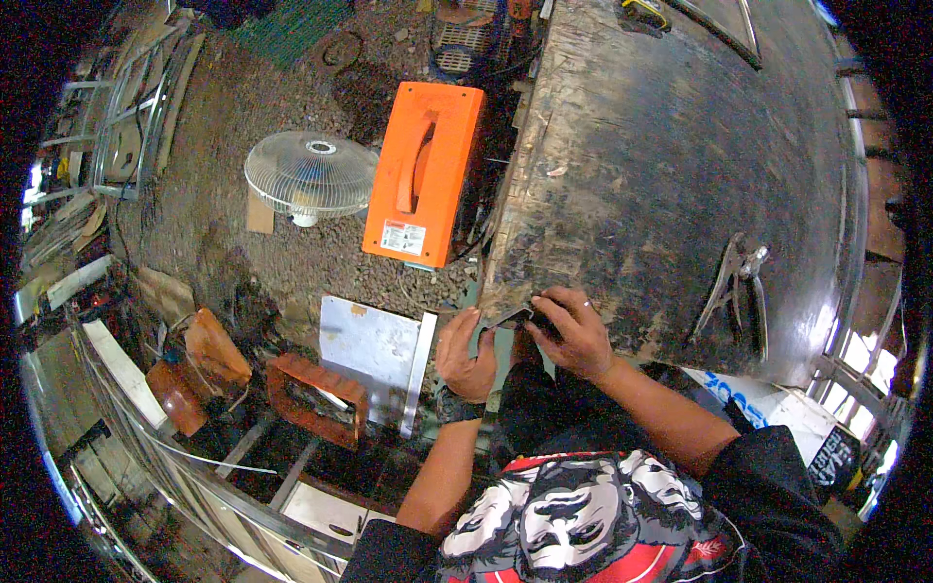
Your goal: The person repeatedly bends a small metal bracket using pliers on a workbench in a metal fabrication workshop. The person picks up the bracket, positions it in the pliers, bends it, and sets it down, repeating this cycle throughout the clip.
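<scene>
Grey angled strip (508, 317), small, spans the 2 hands at the near left corner of the worn worktable (661, 185). Left hand (466, 358): grasping the strip's left end. Right hand (575, 335): thumb and fingers pinching its right end. Pliers (719, 284) lie on the tabletop, right. Orange handled casing (447, 165) and 1 fan (313, 175): left of table.

My feed shows an orange case (457, 146) with an illegible label (403, 236), left of the tabletop (661, 175); off its near edge, blue letters (736, 394) on white sheeting (783, 401), white letters (834, 460) on black.
</scene>
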Action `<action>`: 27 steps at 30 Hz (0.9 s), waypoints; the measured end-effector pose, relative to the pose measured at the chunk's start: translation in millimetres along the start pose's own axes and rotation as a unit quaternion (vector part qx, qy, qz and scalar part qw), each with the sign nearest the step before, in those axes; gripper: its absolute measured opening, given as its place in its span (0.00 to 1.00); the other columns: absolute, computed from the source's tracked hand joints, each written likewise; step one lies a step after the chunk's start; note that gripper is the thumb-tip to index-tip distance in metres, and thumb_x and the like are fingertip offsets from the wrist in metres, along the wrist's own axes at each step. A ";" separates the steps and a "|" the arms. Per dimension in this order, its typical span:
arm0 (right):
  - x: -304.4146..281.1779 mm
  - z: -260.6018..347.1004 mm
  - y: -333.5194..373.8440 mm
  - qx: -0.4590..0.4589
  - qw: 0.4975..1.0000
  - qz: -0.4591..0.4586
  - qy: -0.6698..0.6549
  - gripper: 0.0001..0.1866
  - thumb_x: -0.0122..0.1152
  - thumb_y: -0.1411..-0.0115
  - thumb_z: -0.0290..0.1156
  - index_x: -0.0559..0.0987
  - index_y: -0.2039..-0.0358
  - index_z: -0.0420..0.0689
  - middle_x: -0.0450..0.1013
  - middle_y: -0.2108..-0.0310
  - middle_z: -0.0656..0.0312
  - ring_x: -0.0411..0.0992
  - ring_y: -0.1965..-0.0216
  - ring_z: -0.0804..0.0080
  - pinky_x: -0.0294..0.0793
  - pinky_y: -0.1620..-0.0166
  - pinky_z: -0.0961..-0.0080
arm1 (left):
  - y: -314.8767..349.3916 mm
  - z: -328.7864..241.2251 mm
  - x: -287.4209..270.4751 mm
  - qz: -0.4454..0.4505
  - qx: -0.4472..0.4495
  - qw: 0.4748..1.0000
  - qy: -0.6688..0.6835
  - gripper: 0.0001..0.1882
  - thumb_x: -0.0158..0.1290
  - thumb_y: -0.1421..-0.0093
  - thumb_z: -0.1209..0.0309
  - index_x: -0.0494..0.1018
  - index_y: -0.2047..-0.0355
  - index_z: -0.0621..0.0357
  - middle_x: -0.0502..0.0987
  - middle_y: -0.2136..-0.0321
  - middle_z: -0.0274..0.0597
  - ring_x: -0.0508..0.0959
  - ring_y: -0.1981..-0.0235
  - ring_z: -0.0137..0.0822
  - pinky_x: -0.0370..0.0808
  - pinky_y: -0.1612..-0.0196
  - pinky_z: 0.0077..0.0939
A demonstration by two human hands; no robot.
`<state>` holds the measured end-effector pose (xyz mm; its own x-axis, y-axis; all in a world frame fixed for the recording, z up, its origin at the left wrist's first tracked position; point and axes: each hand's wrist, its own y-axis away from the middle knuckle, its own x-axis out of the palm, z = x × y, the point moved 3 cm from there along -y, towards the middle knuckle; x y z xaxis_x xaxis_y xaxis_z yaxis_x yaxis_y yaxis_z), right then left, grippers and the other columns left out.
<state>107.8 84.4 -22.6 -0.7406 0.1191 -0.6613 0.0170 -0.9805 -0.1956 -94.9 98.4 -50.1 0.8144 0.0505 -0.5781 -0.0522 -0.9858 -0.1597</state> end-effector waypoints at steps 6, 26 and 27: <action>-3.8 2.1 -3.0 -0.014 1.000 -0.004 -0.002 0.21 0.76 0.48 0.26 0.81 0.53 0.40 0.75 0.54 0.50 0.76 0.57 0.51 0.79 0.55 0.62 | 0.8 -0.8 0.8 0.005 -0.006 1.000 -0.002 0.22 0.66 0.48 0.80 0.79 0.51 0.60 0.82 0.54 0.51 0.81 0.51 0.51 0.76 0.44 0.41; -5.8 1.6 -6.1 -0.021 0.999 -0.036 -0.035 0.18 0.74 0.47 0.24 0.83 0.55 0.39 0.76 0.56 0.51 0.77 0.59 0.54 0.79 0.58 0.63 | 2.2 0.0 1.8 0.000 -0.010 1.000 0.002 0.22 0.63 0.48 0.85 0.78 0.51 0.63 0.81 0.52 0.53 0.81 0.50 0.52 0.77 0.46 0.41; -5.0 0.7 -5.3 -0.017 0.999 -0.026 -0.033 0.19 0.74 0.47 0.26 0.82 0.54 0.39 0.76 0.56 0.50 0.77 0.58 0.53 0.79 0.57 0.62 | 2.4 0.3 1.8 0.000 -0.011 1.000 0.007 0.22 0.63 0.48 0.85 0.78 0.51 0.63 0.81 0.52 0.53 0.81 0.50 0.52 0.77 0.46 0.41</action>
<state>111.0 88.9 -17.8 -0.7831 0.1584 -0.6013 -0.0012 -0.9674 -0.2532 -93.7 96.2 -51.7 0.8226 0.0487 -0.5666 -0.0390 -0.9892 -0.1416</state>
